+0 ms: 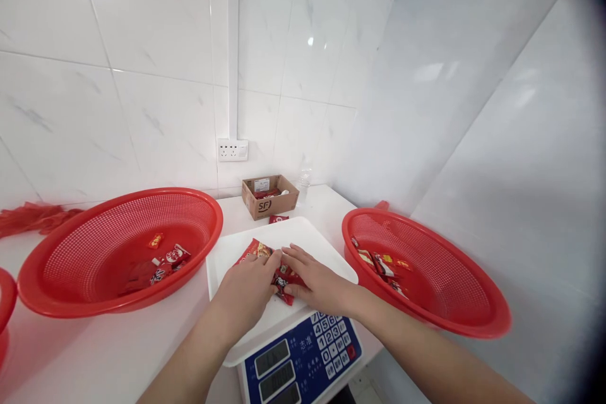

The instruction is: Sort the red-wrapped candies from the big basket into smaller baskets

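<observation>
My left hand point(249, 287) and my right hand point(315, 281) meet over a small pile of red chocolate-bar packets point(279, 274), both pressing on it. The pile lies on the white platform of a digital scale point(279, 246), whose blue keypad panel point(303, 353) faces me. To my left stands a red mesh basket point(118, 202) with several similar packets in its bottom. A matching red basket point(364, 224) on my right also holds several packets. Part of the pile is hidden under my fingers.
An open SF cardboard box point(269, 197) with red packets inside stands behind the scale, beside a clear plastic bottle point(303, 184). One red packet point(279, 219) lies in front of the box. A third red basket point(5, 303) and red fringe point(33, 218) sit far left, against white tiled walls.
</observation>
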### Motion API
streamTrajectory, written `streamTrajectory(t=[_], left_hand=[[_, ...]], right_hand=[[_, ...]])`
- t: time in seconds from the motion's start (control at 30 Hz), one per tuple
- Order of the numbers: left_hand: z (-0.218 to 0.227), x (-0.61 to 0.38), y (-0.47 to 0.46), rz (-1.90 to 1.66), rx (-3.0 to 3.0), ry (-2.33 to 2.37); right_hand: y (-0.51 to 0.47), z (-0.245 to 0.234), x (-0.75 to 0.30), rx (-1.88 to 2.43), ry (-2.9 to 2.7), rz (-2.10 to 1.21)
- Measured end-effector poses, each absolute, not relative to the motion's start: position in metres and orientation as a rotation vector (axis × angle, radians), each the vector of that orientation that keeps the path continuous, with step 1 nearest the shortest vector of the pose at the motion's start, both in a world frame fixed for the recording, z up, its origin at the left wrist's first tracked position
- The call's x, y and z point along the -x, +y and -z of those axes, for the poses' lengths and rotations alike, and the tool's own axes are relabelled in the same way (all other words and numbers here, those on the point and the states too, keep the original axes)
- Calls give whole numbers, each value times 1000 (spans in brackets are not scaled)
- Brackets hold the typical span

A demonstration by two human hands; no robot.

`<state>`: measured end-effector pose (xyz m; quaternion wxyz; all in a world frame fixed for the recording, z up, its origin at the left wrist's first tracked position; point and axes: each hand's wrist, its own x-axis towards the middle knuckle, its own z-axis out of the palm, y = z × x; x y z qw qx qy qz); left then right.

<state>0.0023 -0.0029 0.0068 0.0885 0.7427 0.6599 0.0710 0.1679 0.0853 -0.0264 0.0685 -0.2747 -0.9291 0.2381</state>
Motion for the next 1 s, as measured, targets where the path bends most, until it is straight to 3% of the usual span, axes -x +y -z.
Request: streamTrajectory(t=[0.3, 0.57, 0.73, 1.0], left_hand=[[-19, -6, -7, -196, -2142, 1959], [-18, -6, -7, -233, -2129, 1959], [-14, 0, -8, -314, -2156, 1928], [-4, -1, -6, -337, -2174, 1954]], right_hand=[[81, 31, -188, 859, -2525, -683], [54, 107, -271, 1093, -1635, -302], [60, 135, -291, 1322, -1563, -551], [89, 142, -277, 1247, -1553, -1057]])
